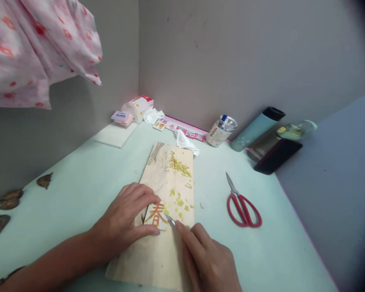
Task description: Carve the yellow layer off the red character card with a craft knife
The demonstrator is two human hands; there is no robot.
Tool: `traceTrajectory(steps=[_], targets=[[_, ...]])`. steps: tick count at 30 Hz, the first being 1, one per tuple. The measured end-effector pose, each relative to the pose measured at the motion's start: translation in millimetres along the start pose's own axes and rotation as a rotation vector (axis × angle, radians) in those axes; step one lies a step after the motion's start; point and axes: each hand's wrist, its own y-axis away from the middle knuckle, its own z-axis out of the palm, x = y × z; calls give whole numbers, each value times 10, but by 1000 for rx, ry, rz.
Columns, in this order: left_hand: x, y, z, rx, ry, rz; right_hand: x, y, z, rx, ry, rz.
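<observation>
A small white square tile (pixel 156 215) bearing an orange Chinese character lies on a wooden board (pixel 158 259). My left hand (pixel 130 215) grips the tile, thumb at its near edge and fingers at its far edge. In my right hand (pixel 207 253) is a small knife (pixel 169 219); its handle is mostly hidden by my fingers. The blade tip meets or nearly meets the tile's right side. Yellow-green shavings (pixel 179 165) are scattered over the far and right parts of the board.
Red-handled scissors (pixel 243 209) lie right of the board. Along the back are a tissue pack (pixel 138 108), crumpled tissue (pixel 185 142), a can (pixel 220 132), a blue tumbler (pixel 257 129) and a dark phone (pixel 278 156). Dried brown pods (pixel 10 200) lie left; pink cloth (pixel 42 52) hangs above.
</observation>
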Motion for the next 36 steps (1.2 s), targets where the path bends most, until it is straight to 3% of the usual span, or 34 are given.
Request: traceTrajectory(steps=[13, 21, 27, 32, 36], targets=[[32, -7, 25, 31, -3, -14, -15, 70, 23, -88, 205, -15], [50, -17, 31, 43, -24, -16, -15, 60, 7, -105, 188, -17], [58, -21, 42, 66, -40, -10, -44, 42, 47, -28, 202, 10], [58, -15, 37, 62, -42, -14, -31, 58, 44, -82, 224, -16], [57, -13, 40, 73, -47, -7, -31, 57, 63, -55, 240, -2]])
